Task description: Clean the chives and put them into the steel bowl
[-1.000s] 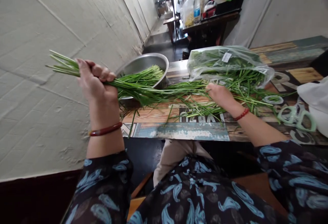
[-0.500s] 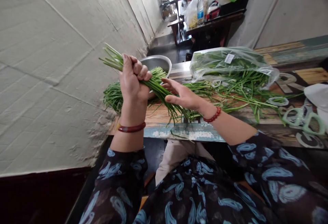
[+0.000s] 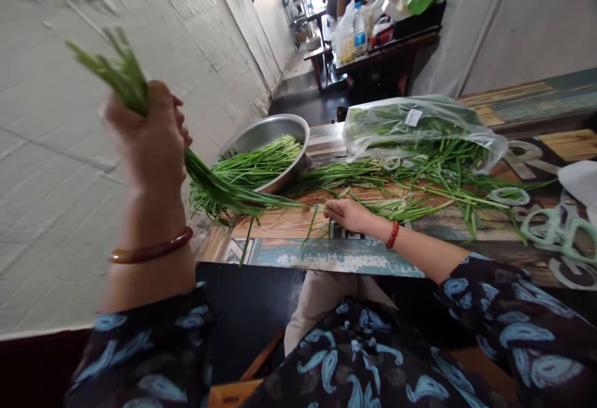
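Note:
My left hand (image 3: 152,137), blurred by motion, is closed around a bunch of garlic chives (image 3: 128,78), raised at the left by the wall. Pale stem ends stick out above the fist, and the long green leaves trail down to the right, over the front of a metal bowl. My right hand (image 3: 346,214) is low over the table, its fingers pinched together where the leaf tips stretch towards it. The metal bowl (image 3: 242,131) holds more chives (image 3: 275,162), laid lengthwise. Loose chives (image 3: 410,206) are strewn on the table right of my right hand.
A clear plastic bag (image 3: 420,119) full of chives lies at the back of the wooden table (image 3: 280,224). Scissors with pale green handles (image 3: 557,231) lie at the right. The wall (image 3: 69,209) borders the left side. People sit beyond a cluttered second table (image 3: 387,53).
My left hand has swung left and up towards the wall with the chives, uncovering the bowl. My right hand has gone from open beside the leaves to pinched, slightly right and lower.

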Motion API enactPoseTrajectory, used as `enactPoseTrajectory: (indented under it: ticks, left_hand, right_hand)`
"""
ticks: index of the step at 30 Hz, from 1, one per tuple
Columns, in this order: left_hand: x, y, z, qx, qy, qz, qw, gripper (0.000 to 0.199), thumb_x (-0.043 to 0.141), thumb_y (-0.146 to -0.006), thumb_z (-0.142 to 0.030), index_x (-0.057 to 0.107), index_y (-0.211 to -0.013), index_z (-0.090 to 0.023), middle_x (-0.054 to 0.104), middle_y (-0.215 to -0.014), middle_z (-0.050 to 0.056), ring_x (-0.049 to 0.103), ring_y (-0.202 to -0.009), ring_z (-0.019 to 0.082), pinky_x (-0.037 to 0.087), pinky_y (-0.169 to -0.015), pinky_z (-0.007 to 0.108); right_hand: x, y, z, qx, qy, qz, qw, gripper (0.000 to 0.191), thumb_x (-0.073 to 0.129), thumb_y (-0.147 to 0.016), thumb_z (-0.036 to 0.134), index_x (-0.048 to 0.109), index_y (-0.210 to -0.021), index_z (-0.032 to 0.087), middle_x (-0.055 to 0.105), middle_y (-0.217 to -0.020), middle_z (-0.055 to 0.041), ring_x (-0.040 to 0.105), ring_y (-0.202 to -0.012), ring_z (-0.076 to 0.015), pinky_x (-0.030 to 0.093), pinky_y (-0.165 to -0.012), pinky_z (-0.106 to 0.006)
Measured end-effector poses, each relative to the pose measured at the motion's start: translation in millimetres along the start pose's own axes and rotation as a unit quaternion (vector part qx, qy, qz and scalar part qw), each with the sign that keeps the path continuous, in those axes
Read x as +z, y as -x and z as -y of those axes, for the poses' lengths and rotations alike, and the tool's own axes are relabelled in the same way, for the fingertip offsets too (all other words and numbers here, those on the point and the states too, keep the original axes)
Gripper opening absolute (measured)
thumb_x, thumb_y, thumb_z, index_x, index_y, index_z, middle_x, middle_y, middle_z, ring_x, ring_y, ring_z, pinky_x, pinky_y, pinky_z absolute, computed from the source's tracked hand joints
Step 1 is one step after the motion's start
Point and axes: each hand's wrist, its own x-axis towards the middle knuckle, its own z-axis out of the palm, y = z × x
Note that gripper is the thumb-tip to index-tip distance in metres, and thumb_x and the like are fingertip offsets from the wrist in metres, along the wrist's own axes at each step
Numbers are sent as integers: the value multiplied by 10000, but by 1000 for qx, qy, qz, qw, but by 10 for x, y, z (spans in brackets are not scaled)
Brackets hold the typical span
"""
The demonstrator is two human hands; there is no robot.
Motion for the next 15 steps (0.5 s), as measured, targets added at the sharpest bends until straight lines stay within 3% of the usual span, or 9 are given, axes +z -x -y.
enactPoseTrajectory:
  ticks: [2,3,6,11,15]
  left_hand:
    - [92,-154,-8,105,-197,33,974,339,539,-948,-475,526,-789,-176,439,-701,1,593,-856,139,258,-629,345]
    - [177,-220,15,137,-281,25,950,265,601,-904,-407,552,-807,-166,481,-734,12,591,-848,156,310,-671,354]
    - [515,-371,205,123,-443,163,873,195,525,-930,-308,615,-994,-147,617,-883,83,603,-884,214,422,-773,375]
    - [1087,-443,872,77,-512,289,805,335,462,-968,-333,591,-1183,-110,658,-1136,181,615,-1107,315,458,-914,417]
    - [1410,-279,1442,63,-490,413,765,786,624,-863,-495,364,-1480,-84,524,-1396,235,543,-1276,340,431,-1021,377]
  right_hand:
    - [37,11,-53,-8,14,0,1000,271,435,-1013,302,637,-885,174,682,-815,-38,593,-741,-139,367,-676,-237]
    - [54,18,-60,-12,26,0,1000,265,442,-1011,308,646,-902,178,695,-834,-40,603,-754,-142,365,-678,-238]
    - [79,52,-30,-22,84,2,996,239,467,-1000,310,663,-957,181,723,-891,-55,634,-783,-157,363,-674,-251]
    - [39,93,35,-51,118,15,992,245,462,-999,323,677,-1031,209,741,-938,-50,671,-819,-176,376,-657,-263]
    - [8,85,26,-56,74,11,996,230,484,-990,311,680,-1063,214,750,-927,-40,681,-831,-171,398,-675,-264]
